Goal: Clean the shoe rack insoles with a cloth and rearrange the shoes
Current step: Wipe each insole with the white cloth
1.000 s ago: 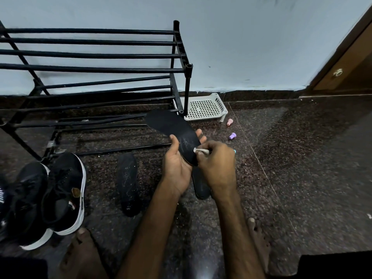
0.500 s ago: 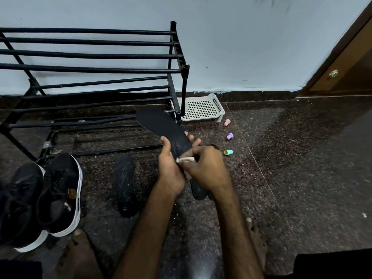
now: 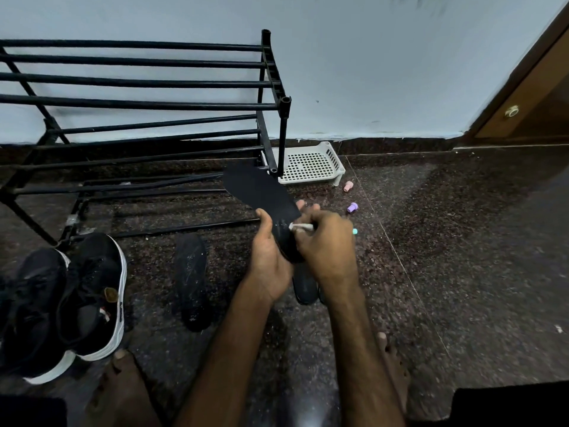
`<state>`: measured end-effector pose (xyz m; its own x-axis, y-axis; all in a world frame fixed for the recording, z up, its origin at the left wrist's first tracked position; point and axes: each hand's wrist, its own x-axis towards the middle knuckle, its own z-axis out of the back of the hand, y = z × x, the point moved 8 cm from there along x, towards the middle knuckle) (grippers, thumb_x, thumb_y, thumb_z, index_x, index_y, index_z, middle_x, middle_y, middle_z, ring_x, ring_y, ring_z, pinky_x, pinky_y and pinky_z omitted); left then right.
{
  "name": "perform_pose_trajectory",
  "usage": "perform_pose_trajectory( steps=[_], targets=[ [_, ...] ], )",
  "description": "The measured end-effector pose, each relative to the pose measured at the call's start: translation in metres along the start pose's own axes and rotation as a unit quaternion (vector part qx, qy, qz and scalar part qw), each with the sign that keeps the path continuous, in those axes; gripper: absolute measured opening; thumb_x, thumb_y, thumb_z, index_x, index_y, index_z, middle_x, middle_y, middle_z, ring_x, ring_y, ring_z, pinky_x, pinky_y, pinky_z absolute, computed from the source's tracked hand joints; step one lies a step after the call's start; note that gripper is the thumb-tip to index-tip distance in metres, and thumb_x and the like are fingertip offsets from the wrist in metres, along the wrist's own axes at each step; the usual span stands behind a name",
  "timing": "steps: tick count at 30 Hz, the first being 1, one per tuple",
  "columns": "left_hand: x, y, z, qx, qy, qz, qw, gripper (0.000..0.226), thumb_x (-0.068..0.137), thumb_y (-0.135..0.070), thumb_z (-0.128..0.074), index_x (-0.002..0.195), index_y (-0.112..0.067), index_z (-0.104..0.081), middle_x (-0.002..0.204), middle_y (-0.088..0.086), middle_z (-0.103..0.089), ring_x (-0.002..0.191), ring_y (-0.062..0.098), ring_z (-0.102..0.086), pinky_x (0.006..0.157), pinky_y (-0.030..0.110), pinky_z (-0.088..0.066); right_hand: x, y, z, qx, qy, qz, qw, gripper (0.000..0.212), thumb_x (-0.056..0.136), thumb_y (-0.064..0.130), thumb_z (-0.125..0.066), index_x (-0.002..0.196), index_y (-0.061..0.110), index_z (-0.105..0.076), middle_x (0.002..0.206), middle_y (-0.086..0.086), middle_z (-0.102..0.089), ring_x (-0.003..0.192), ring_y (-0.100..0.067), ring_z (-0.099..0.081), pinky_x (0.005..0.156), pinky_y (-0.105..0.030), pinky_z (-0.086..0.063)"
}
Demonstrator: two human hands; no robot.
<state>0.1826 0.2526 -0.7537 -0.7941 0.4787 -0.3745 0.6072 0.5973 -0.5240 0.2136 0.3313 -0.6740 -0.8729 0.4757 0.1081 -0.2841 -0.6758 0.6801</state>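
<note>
Since half a second ago the right hand (image 3: 326, 245) has slid the cloth (image 3: 300, 226) a little way back up the insole (image 3: 261, 192), and the teal cap (image 3: 354, 231), then in plain sight, is now mostly hidden behind its knuckles; the left hand (image 3: 271, 251) has kept its hold.

At the centre of the frame the left hand grips the black insole near its heel end, thumb across the near edge and fingertips showing past the far edge; the toe end points up and left toward the foot of the shoe rack (image 3: 138, 103). The right hand's fingers are curled round a small white cloth and press it onto the insole's face, where pale streaks show.

A second insole (image 3: 191, 278) lies flat on the floor left of centre; a dark piece (image 3: 304, 288) sits on the floor just below the hands, and I cannot tell what it is. The black shoes (image 3: 89, 297) stand at lower left, off the rack, whose bars hold nothing.

The step in hand looks like wiping the first insole; most of the task seems left to do. Next the cloth should likely travel on toward the toe end, which calls for the left hand to shift its grip or turn the insole; the floor insole would follow, then the shoes.
</note>
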Motion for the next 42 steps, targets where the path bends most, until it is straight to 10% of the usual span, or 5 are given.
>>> perform_pose_trajectory(
  steps=[12, 17, 22, 27, 42],
  targets=[
    [0.001, 0.006, -0.003, 0.063, 0.020, 0.017, 0.998, 0.072, 0.099, -0.061, -0.018, 0.122, -0.009, -0.062, 0.110, 0.006, -0.074, 0.101, 0.015, -0.070, 0.089, 0.030, -0.052, 0.004, -0.002, 0.017, -0.048, -0.059, 0.026, 0.997, 0.013, 0.084, 0.013, -0.067, 0.094, 0.017, -0.073, 0.098, -0.001, -0.068, 0.086, -0.023, -0.065, 0.081, -0.037, -0.054],
    [0.000, 0.008, 0.002, 0.046, 0.023, 0.032, 0.998, 0.082, 0.096, -0.067, -0.016, 0.138, -0.005, -0.051, 0.133, 0.010, -0.063, 0.119, 0.019, -0.062, 0.099, 0.035, -0.047, 0.000, -0.005, -0.006, -0.021, 0.124, 0.039, 0.991, 0.010, 0.077, 0.011, -0.072, 0.079, 0.020, -0.076, 0.081, 0.003, -0.073, 0.076, -0.013, -0.068, 0.077, -0.033, -0.057],
    [-0.003, 0.014, -0.009, 0.067, 0.041, 0.037, 0.996, 0.074, 0.099, -0.061, -0.017, 0.117, -0.008, -0.064, 0.109, 0.008, -0.074, 0.102, 0.017, -0.069, 0.090, 0.031, -0.051, 0.007, -0.001, 0.027, -0.014, -0.061, 0.037, 0.997, 0.010, 0.083, 0.010, -0.071, 0.091, 0.015, -0.074, 0.095, 0.001, -0.070, 0.084, -0.015, -0.066, 0.083, -0.034, -0.055],
    [-0.005, 0.012, -0.004, 0.051, 0.032, 0.038, 0.997, 0.077, 0.099, -0.062, -0.014, 0.125, -0.006, -0.059, 0.116, 0.008, -0.072, 0.105, 0.016, -0.069, 0.084, 0.030, -0.057, 0.003, -0.009, 0.002, -0.039, 0.125, 0.029, 0.991, 0.005, 0.077, 0.016, -0.076, 0.078, 0.021, -0.077, 0.081, 0.004, -0.073, 0.076, -0.012, -0.068, 0.078, -0.034, -0.058],
    [-0.004, 0.010, -0.008, 0.091, 0.045, 0.027, 0.994, 0.073, 0.099, -0.061, -0.017, 0.114, -0.009, -0.067, 0.111, 0.008, -0.073, 0.104, 0.017, -0.069, 0.089, 0.031, -0.053, 0.011, -0.002, 0.029, -0.010, -0.070, 0.061, 0.996, 0.013, 0.081, 0.007, -0.070, 0.091, 0.014, -0.075, 0.095, 0.000, -0.069, 0.086, -0.015, -0.066, 0.085, -0.032, -0.054]
  ],
)
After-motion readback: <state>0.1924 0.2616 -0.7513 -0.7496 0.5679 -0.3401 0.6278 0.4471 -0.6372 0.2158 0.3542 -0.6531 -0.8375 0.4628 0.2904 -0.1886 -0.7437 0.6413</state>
